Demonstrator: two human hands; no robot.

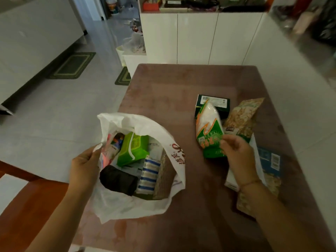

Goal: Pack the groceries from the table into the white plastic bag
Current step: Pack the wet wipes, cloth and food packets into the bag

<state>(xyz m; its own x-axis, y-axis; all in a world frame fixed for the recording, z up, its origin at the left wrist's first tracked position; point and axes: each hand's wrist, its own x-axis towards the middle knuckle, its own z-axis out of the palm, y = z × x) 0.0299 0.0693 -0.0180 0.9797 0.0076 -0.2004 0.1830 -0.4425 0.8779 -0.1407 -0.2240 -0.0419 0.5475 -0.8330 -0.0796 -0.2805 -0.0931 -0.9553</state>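
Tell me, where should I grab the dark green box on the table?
I'd grab the dark green box by its left and right ends, reaching down from above at its far side. The green-and-white packet leans over its near edge, with the right hand pinching that packet, so only the flat far part is bare.

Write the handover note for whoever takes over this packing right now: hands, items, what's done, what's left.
Left hand grips the rim of the white plastic bag, holding its mouth open at the table's near-left edge.
Right hand grips the lower end of the green-and-white packet, which lies against the dark green box.
Done: the green wipes pack, black roll, blue-striped pack and a few other items are in the bag.
Left: the held packet, the dark green box, the beige grain bag and the blue-and-white pack by the right forearm.
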